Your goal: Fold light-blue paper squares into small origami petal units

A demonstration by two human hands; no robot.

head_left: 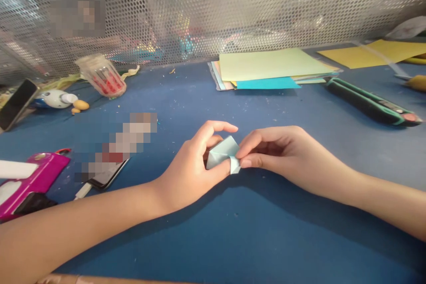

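A small piece of folded light-blue paper (223, 148) is held up just over the blue table, between my two hands. My left hand (196, 159) grips it from the left, thumb pressed on the near face and index finger raised and curved away over the top. On the other side my right hand (279, 151) pinches the paper's right corner between thumb and index finger. Creases and a narrow folded flap show on the side toward me. The back of the paper is hidden by the left fingers.
Behind my hands lies a stack of coloured paper (276, 65), with a black-and-green utility knife (369, 100) to its right. Yellow paper (376, 53) is farther right. At left are a phone (111, 173), a magenta object (43, 175) and a jar (101, 77). Perforated metal mesh (213, 13) bounds the back.
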